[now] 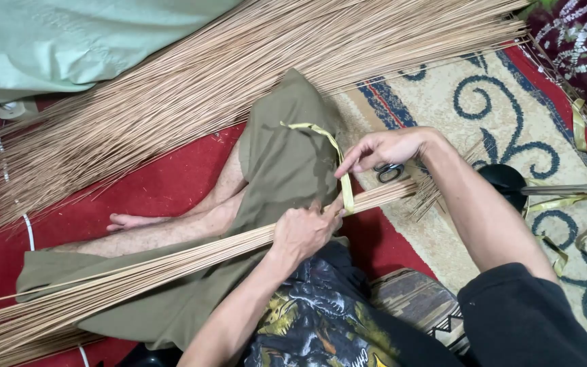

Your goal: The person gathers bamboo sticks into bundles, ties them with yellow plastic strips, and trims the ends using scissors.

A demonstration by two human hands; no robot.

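My left hand (pixel 301 231) grips a long bundle of thin tan sticks (pixel 171 261) that lies across my lap, near its right end. My right hand (pixel 382 148) pinches a yellow strip (pixel 343 178) that runs from my knee down around the bundle beside my left thumb. The strip's other end (pixel 304 127) lies over the knee of my olive trousers (pixel 287 156). The bundle's splayed tips (pixel 429 194) stick out past my right forearm.
A big loose heap of the same sticks (pixel 205 81) fans across the floor behind my legs. Scissors (pixel 390 172) lie on the patterned carpet (pixel 484 95) under my right hand. More yellow strips (pixel 565 231) and a dark handled tool (pixel 511 183) lie at right. Pale green cloth (pixel 56 41) is top left.
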